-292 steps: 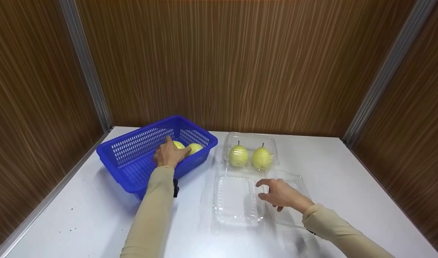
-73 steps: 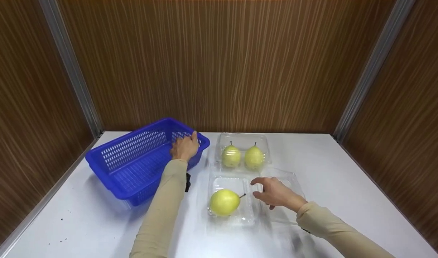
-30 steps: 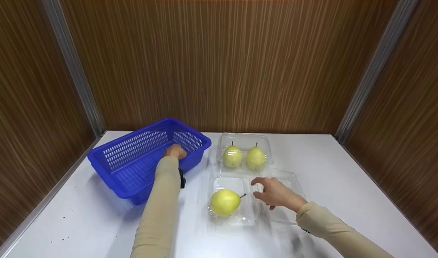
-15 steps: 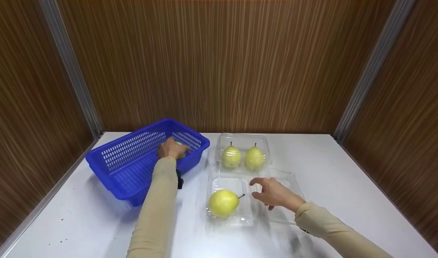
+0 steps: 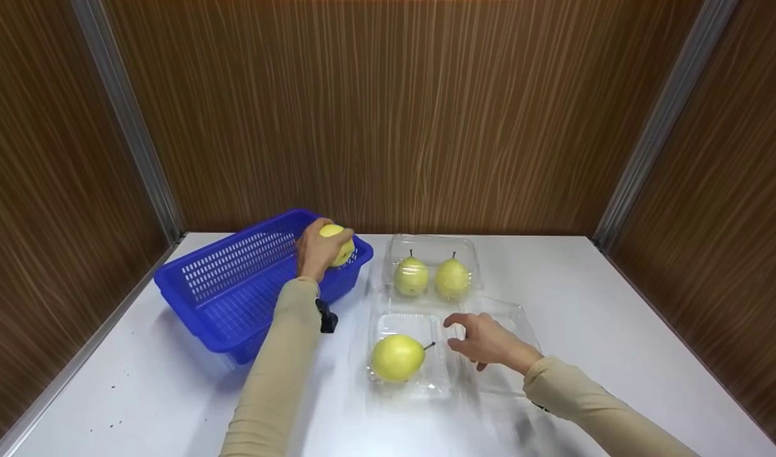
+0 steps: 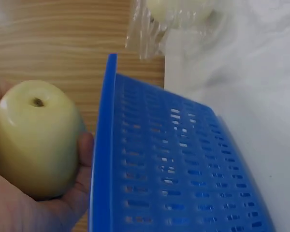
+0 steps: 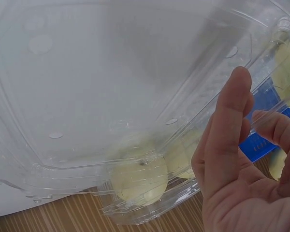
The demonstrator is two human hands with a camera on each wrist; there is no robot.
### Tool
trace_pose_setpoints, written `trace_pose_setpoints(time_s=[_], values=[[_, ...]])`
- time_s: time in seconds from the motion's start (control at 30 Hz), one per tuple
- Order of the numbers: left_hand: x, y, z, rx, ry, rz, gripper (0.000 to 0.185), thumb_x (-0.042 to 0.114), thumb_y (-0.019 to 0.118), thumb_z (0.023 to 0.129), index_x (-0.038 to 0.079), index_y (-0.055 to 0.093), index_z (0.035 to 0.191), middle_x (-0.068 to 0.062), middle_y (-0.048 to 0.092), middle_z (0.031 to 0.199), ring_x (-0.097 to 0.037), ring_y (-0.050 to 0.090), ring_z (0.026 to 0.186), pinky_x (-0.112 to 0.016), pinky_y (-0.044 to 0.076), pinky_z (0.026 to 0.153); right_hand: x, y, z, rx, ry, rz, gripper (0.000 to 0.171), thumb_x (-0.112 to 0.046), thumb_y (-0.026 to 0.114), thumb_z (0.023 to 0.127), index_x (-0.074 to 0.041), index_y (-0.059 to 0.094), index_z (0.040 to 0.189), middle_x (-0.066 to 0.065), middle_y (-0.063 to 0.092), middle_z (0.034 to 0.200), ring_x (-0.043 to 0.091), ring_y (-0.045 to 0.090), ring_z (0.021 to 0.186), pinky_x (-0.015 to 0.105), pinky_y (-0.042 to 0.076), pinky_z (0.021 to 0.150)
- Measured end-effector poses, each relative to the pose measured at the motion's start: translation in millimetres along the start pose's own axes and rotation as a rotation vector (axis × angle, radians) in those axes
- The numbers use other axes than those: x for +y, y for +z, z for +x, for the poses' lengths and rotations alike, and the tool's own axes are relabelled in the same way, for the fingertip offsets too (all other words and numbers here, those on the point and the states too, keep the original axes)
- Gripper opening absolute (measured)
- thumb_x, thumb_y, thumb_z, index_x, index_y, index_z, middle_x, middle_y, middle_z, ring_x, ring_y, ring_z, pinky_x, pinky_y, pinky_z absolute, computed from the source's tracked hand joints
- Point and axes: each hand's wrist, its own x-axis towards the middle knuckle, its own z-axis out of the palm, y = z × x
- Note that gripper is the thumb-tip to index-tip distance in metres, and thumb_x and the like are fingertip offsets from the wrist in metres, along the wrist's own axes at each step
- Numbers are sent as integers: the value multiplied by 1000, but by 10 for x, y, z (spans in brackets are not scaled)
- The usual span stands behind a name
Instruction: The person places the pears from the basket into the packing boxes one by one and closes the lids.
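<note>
My left hand [image 5: 311, 251] grips a yellow-green pear [image 5: 341, 244] just above the far right corner of the blue basket [image 5: 235, 298]. In the left wrist view the pear [image 6: 36, 137] sits in my palm beside the basket wall [image 6: 174, 169]. A clear clamshell tray [image 5: 426, 387] lies open in front of me with one pear [image 5: 397, 357] in its left half. My right hand [image 5: 483, 339] rests with relaxed fingers [image 7: 229, 140] on the clamshell's open lid [image 7: 111, 96]. A second clamshell [image 5: 433, 244] behind it holds two pears [image 5: 412, 277].
Everything stands on a white table [image 5: 616, 317] walled by wood panels on three sides. The basket takes the left rear and the clamshells the middle. A black wrist strap [image 5: 327, 317] shows on my left sleeve.
My left hand reached into the basket, took hold of a pear and lifted it up over the far right rim. My right hand stayed on the clamshell lid.
</note>
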Motion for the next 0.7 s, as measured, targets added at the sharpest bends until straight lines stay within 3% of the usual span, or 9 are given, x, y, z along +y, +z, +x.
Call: trace_pose_setpoints(time_s=[0.23, 0.43, 0.7], values=[[119, 143, -76, -49, 64, 91, 81, 39, 77, 75, 14, 34, 138, -16, 56, 123, -31, 53, 114, -43, 47, 95, 13, -1, -2, -2, -6, 3, 37, -13, 61, 92, -3, 58, 128, 0, 51, 52, 14, 55, 39, 32, 52, 43], [197, 252, -172, -102, 207, 153, 75, 31, 78, 72, 9, 41, 133, -15, 59, 119, -29, 57, 106, -40, 49, 87, 13, -4, -6, 1, -2, 3, 38, -13, 61, 93, -3, 58, 129, 0, 51, 52, 14, 55, 39, 31, 52, 43], [141, 336, -298, -246, 359, 204, 73, 24, 78, 70, 20, 49, 136, -11, 54, 121, -25, 54, 105, -40, 51, 84, -5, -8, -18, 3, -3, -2, 38, -12, 61, 92, -2, 57, 129, 0, 49, 50, 17, 55, 40, 38, 54, 45]])
